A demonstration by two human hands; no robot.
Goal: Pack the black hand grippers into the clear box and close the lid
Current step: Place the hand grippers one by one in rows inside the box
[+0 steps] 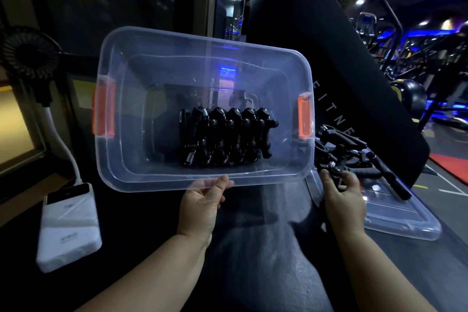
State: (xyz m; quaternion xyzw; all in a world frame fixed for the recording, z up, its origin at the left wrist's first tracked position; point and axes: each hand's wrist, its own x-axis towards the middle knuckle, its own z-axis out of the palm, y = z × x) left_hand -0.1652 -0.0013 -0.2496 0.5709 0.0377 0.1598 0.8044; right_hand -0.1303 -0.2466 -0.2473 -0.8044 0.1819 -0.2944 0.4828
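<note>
clear box [152, 184] in left hand [200, 206], hand gripper [332, 166] in right hand [345, 201], "fitne" pad [354, 71]

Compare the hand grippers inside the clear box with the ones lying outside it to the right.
The packed grippers stand in a neat row; the loose grippers lie in a jumbled heap. The packed grippers sit inside the clear box held by the left hand; the loose grippers lie outside, by the lid. The right hand grips one of the loose grippers, none of the packed ones. Both are black with metal springs.
</note>
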